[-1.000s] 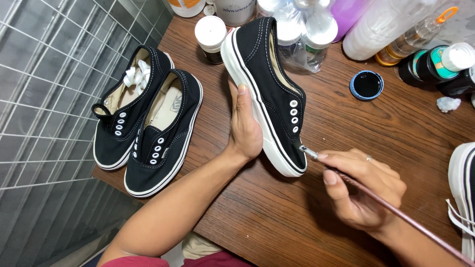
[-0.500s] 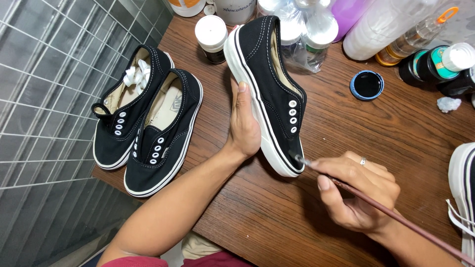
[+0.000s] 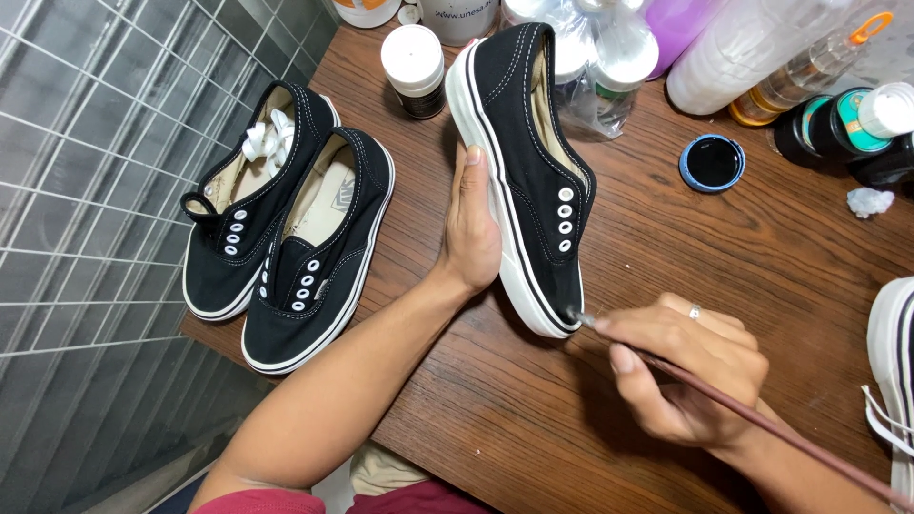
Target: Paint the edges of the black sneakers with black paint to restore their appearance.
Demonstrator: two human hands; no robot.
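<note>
A black canvas shoe (image 3: 533,162) with a white sole and no laces lies tipped on its side on the brown wooden table (image 3: 533,419). My left hand (image 3: 473,228) presses flat against its sole and steadies it. My right hand (image 3: 690,376) grips a long thin brown paintbrush (image 3: 762,424). The brush's dark tip touches the black toe of the shoe, just above the sole edge.
Two more black shoes (image 3: 286,228) lie side by side at the table's left edge, above a grey tiled floor. An open blue lid of black paint (image 3: 712,163), white-capped jars (image 3: 413,55) and bottles crowd the back. Another shoe (image 3: 895,381) shows at the right edge.
My right hand has shifted slightly left, bringing the brush tip onto the toe of the shoe. My left hand and the shoe stay almost still.
</note>
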